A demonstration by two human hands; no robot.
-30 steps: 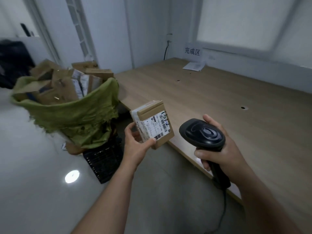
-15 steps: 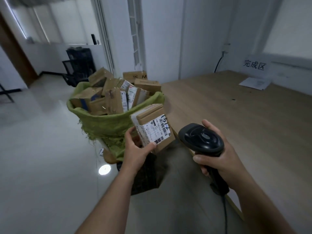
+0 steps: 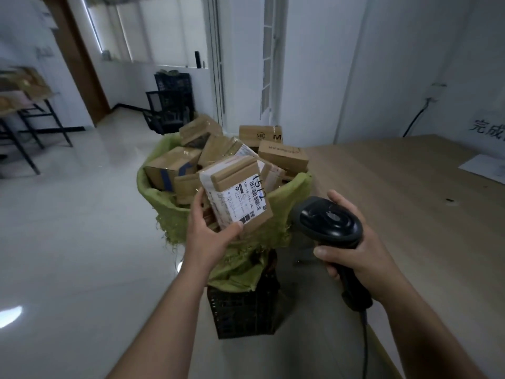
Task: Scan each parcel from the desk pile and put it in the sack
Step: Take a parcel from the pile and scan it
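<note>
Left hand (image 3: pixel 210 236) grips a small parcel (image 3: pixel 236 194), label up, held over the green sack (image 3: pixel 289 198) of boxes. Right hand (image 3: pixel 355 250) is wrapped round a black scanner (image 3: pixel 329 224), apart from the left. The sack sits on a black crate (image 3: pixel 243 313) beside the wooden desk (image 3: pixel 410 214). Glossy pale floor (image 3: pixel 68 228); white walls.

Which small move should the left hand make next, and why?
Probably ease the parcel forward onto the heap in the sack: the left hand grips it by the near rim, and the right hand holds the scanner aside.
</note>
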